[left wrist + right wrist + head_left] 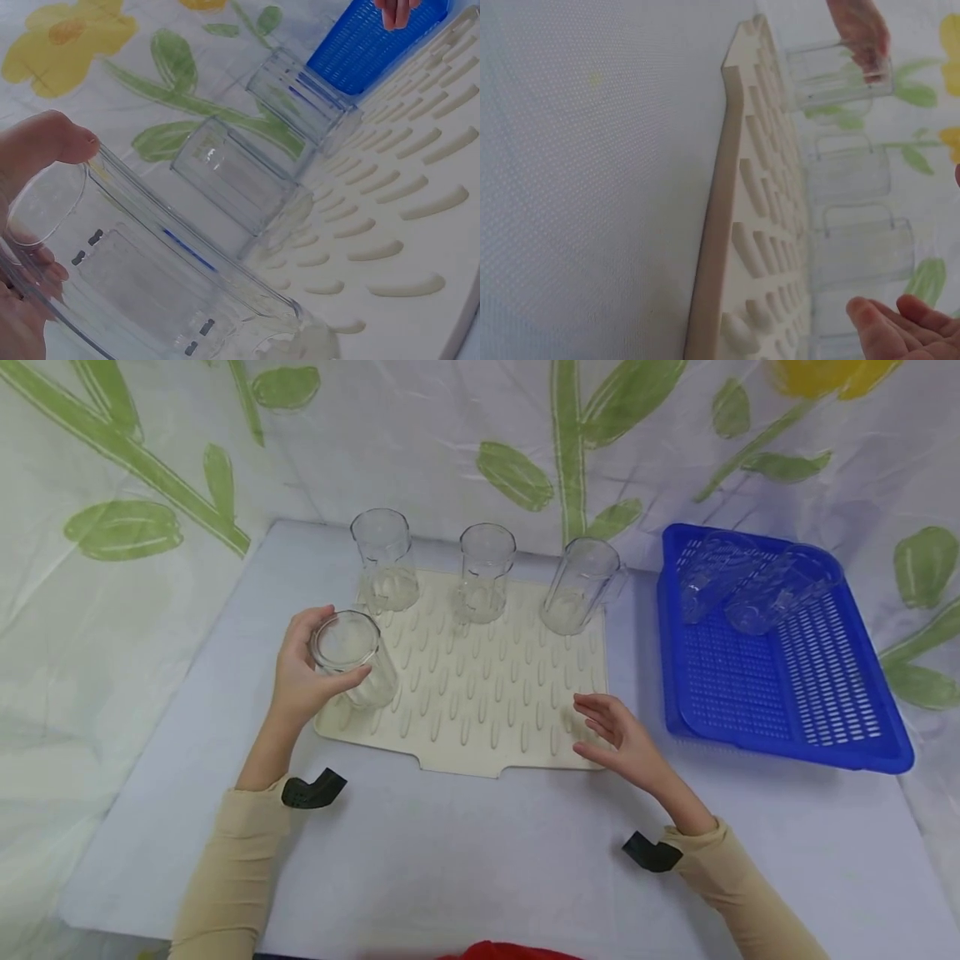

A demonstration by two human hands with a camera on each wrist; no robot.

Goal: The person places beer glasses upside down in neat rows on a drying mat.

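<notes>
Holds a clear glass [373,681] by its top in the left hand [302,667], left of centre in the frame, seemingly with its base on the cream mat [487,702]. Hovers right of centre with the right hand [618,737], in a loose, wide grip.

A wrinkled white sheet [420,443] painted with broad green stems [567,452], green leaves [123,531] and an orange-centred yellow flower [67,34] rises behind a white, finely textured, straight-edged tabletop [465,852].
</notes>
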